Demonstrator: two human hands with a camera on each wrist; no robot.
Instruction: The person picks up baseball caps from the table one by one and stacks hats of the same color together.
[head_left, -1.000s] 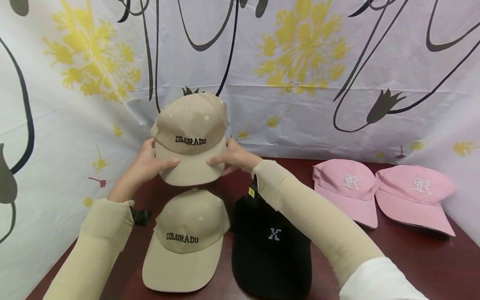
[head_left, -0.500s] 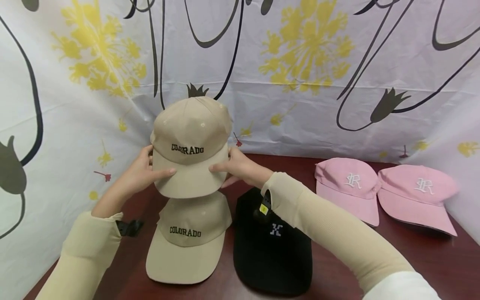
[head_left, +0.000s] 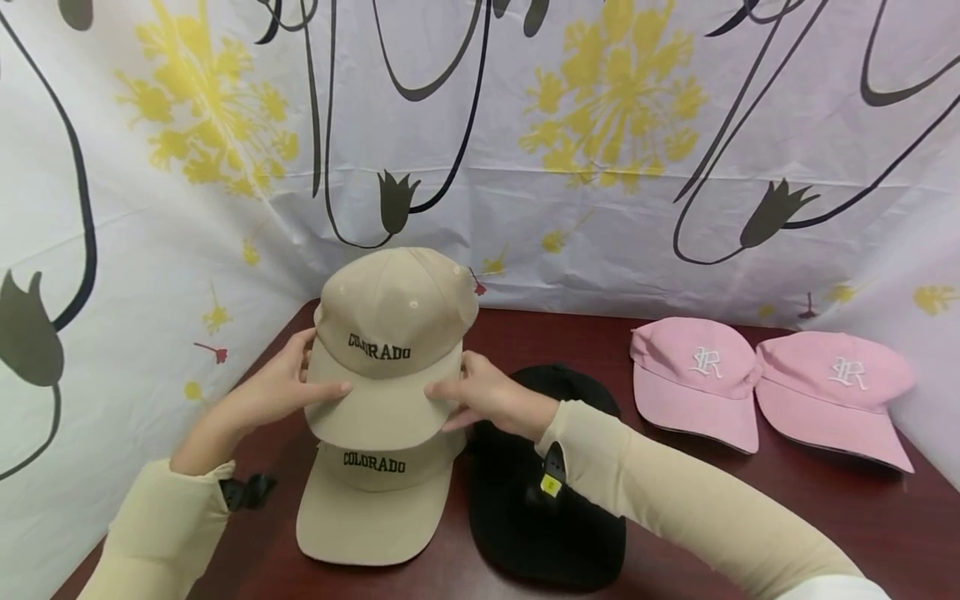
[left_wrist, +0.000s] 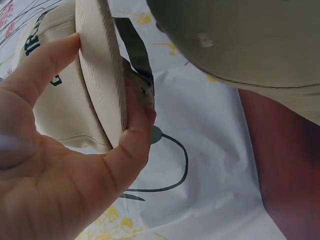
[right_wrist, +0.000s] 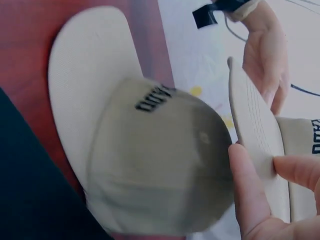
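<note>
Both hands hold a beige baseball cap [head_left: 397, 312] lettered COLORADO by the two sides of its brim. In the head view my left hand [head_left: 277, 383] pinches the left side, thumb on top and fingers below. On the right side my right hand [head_left: 498, 396] pinches it the same way. Below it on the table lies a second beige COLORADO cap [head_left: 371, 521], its crown mostly hidden behind the held cap. The right wrist view shows this lower cap's crown [right_wrist: 165, 155] apart from the held brim [right_wrist: 257, 125]. The left wrist view shows the held brim [left_wrist: 100, 65] between thumb and fingers.
A black cap [head_left: 555, 533] lies right of the beige caps, partly under my right forearm. Two pink caps [head_left: 693, 375] sit side by side farther right on the dark red table [head_left: 810, 533]. A patterned white cloth [head_left: 570, 250] hangs behind and at the sides.
The held beige cap has come down and toward me, from behind the lower beige cap to over its crown. Both hands moved with it, keeping their pinch on the brim.
</note>
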